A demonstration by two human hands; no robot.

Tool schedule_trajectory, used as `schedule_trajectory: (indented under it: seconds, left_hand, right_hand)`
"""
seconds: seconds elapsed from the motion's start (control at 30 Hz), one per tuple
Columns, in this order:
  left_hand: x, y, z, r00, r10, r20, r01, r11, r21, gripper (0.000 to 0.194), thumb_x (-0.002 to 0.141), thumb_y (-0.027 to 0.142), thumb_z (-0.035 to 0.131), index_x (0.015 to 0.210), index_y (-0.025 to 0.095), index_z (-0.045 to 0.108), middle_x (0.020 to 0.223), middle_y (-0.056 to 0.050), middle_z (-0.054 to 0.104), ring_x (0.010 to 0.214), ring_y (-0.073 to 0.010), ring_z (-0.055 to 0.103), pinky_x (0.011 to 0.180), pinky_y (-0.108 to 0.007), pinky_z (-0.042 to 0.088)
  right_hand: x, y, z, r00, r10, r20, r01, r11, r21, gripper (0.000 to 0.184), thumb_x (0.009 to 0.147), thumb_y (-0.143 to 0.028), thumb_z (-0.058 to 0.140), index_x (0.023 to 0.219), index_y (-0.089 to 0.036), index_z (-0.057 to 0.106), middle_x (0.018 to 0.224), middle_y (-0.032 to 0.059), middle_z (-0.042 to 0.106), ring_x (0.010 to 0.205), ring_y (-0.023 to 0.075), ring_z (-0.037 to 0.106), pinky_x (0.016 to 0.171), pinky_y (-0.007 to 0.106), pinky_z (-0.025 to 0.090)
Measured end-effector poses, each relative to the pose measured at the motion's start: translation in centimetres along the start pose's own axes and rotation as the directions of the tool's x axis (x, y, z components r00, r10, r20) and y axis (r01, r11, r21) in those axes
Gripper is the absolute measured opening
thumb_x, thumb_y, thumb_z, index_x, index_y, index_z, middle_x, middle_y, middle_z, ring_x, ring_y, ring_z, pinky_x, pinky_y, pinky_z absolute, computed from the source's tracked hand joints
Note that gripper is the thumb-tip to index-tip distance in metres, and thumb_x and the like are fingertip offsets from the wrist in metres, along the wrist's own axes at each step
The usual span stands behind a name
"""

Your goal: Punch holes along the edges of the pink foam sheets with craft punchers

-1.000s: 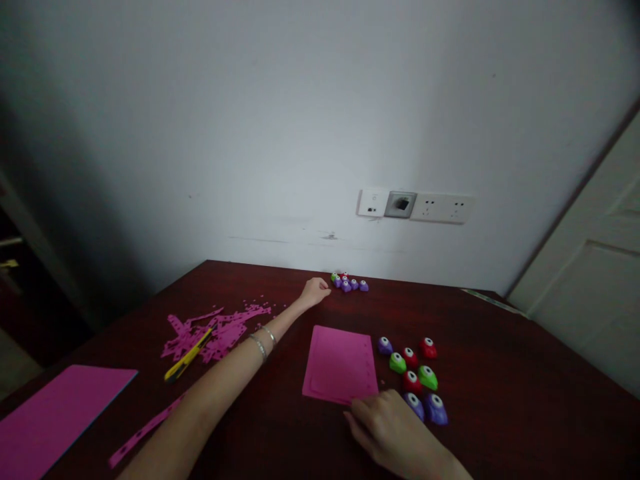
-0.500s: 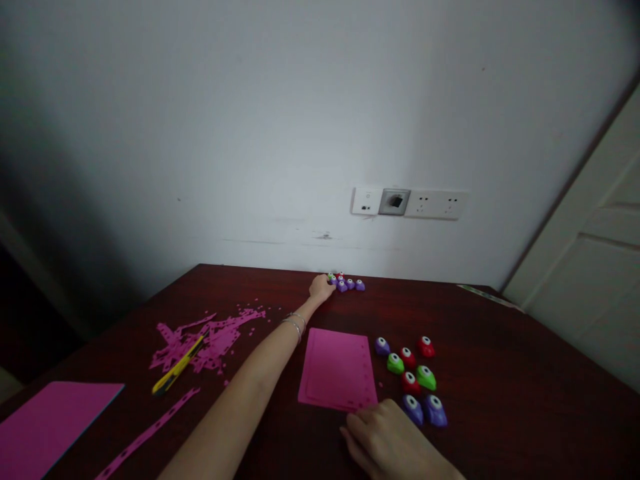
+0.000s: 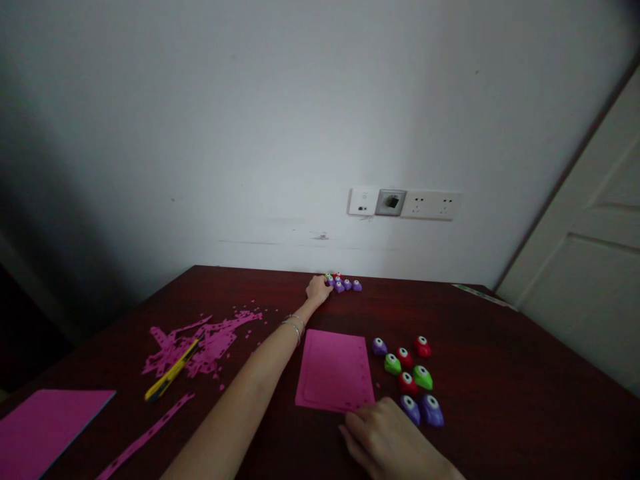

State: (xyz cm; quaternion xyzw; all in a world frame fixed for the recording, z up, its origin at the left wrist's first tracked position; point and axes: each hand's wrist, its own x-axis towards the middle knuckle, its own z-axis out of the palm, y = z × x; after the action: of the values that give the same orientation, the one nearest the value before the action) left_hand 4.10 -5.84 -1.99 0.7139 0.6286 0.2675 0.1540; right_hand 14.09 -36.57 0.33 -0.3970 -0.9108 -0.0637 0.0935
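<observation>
My left hand (image 3: 319, 289) is stretched far across the dark wooden table (image 3: 500, 373) to a small cluster of tiny punches (image 3: 345, 283) by the wall. Its fingers curl at the cluster's left end; whether they grip one is unclear. Two bracelets (image 3: 294, 324) sit on that wrist. My right hand (image 3: 387, 437) rests palm down near the front edge, fingers together, touching the lower right corner of a pink foam sheet (image 3: 334, 370). Beside it lie several larger paper punches (image 3: 410, 377) in purple, green and red.
Pink foam scraps (image 3: 200, 337) and a yellow utility knife (image 3: 170, 379) lie at the left. A punched pink strip (image 3: 145, 437) and a larger pink sheet (image 3: 45, 430) sit near the front left. Wall sockets (image 3: 403, 203) are above the table; a white door (image 3: 590, 267) stands right.
My left hand has reached further to the small punches by the wall and now touches the cluster's left end. The right hand stays at the sheet's corner. The view shifted slightly.
</observation>
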Motion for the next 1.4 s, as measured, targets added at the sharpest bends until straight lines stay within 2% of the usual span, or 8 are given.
schedule_trajectory:
  seconds: [0.27, 0.5, 0.63, 0.83, 1.07, 1.23, 1.4]
  left_hand:
    - [0.9, -1.1, -0.3, 0.999, 0.047, 0.007, -0.046, 0.994, -0.099, 0.025, 0.069, 0.031, 0.066, 0.089, 0.015, 0.064, 0.094, -0.008, 0.066, 0.084, -0.0167, 0.060, 0.069, -0.023, 0.041]
    - [0.1, -2.2, -3.2, 0.988, 0.154, -0.012, -0.153, 0.965, -0.211, 0.021, 0.068, 0.028, 0.065, 0.081, 0.012, 0.065, 0.083, -0.005, 0.067, 0.078, -0.0147, 0.059, 0.073, -0.024, 0.042]
    - [-2.5, -2.3, -5.1, 0.972, 0.234, -0.010, -0.227, 0.933, -0.280, 0.027, 0.065, 0.032, 0.067, 0.084, 0.011, 0.066, 0.080, -0.004, 0.067, 0.074, -0.0138, 0.059, 0.070, -0.023, 0.043]
    - [-8.4, -2.0, -7.6, 0.938, 0.345, 0.025, -0.312, 0.874, -0.372, 0.029, 0.065, 0.034, 0.067, 0.084, 0.012, 0.066, 0.074, -0.003, 0.066, 0.066, -0.0116, 0.056, 0.062, -0.021, 0.043]
    - [-14.2, -1.2, -10.1, 0.910, 0.382, 0.161, -0.281, 0.854, -0.438, 0.029, 0.065, 0.032, 0.068, 0.085, 0.012, 0.065, 0.072, -0.002, 0.064, 0.061, -0.0104, 0.054, 0.057, -0.020, 0.042]
    - [-16.7, -1.1, -10.7, 0.893, 0.413, 0.177, -0.291, 0.832, -0.472, 0.028, 0.064, 0.030, 0.069, 0.085, 0.012, 0.065, 0.073, -0.002, 0.065, 0.063, -0.0103, 0.054, 0.059, -0.020, 0.042]
    - [-17.7, -1.0, -10.9, 0.879, 0.445, 0.171, -0.324, 0.820, -0.471, 0.027, 0.063, 0.028, 0.070, 0.085, 0.012, 0.065, 0.072, -0.002, 0.064, 0.062, -0.0101, 0.054, 0.060, -0.020, 0.042]
  right_hand:
    - [-0.1, 0.3, 0.3, 1.000, 0.008, -0.028, -0.007, 1.000, 0.014, 0.016, 0.086, -0.020, 0.043, 0.071, -0.020, 0.050, 0.063, -0.0032, 0.063, 0.049, 0.0113, 0.054, 0.048, 0.031, 0.013]
    - [0.0, 0.8, -0.1, 0.999, 0.041, -0.032, -0.041, 0.999, -0.002, 0.020, 0.088, -0.020, 0.040, 0.071, -0.019, 0.050, 0.062, -0.0021, 0.063, 0.051, 0.0103, 0.054, 0.050, 0.030, 0.015]
    - [0.0, 1.1, -0.3, 0.997, 0.078, -0.009, -0.078, 0.997, -0.003, 0.020, 0.088, -0.020, 0.041, 0.070, -0.019, 0.050, 0.063, -0.0016, 0.063, 0.053, 0.0110, 0.055, 0.051, 0.030, 0.015]
    - [-0.1, 1.8, -0.2, 0.994, 0.106, -0.023, -0.106, 0.994, -0.007, 0.023, 0.089, -0.020, 0.039, 0.068, -0.017, 0.050, 0.060, 0.0000, 0.062, 0.052, 0.0106, 0.055, 0.051, 0.030, 0.017]
    - [0.1, 2.4, -0.4, 0.980, 0.183, -0.075, -0.181, 0.983, 0.037, 0.029, 0.090, -0.023, 0.036, 0.066, -0.016, 0.051, 0.058, 0.0004, 0.061, 0.048, 0.0099, 0.053, 0.051, 0.029, 0.017]
    - [0.3, 2.1, -0.4, 0.959, 0.267, -0.097, -0.260, 0.962, 0.079, 0.034, 0.091, -0.026, 0.034, 0.064, -0.017, 0.052, 0.058, 0.0013, 0.061, 0.048, 0.0104, 0.053, 0.052, 0.028, 0.019]
    - [0.8, 2.0, -0.5, 0.919, 0.377, -0.117, -0.361, 0.922, 0.140, 0.036, 0.091, -0.029, 0.034, 0.063, -0.018, 0.054, 0.057, 0.0021, 0.061, 0.050, 0.0120, 0.055, 0.051, 0.025, 0.023]
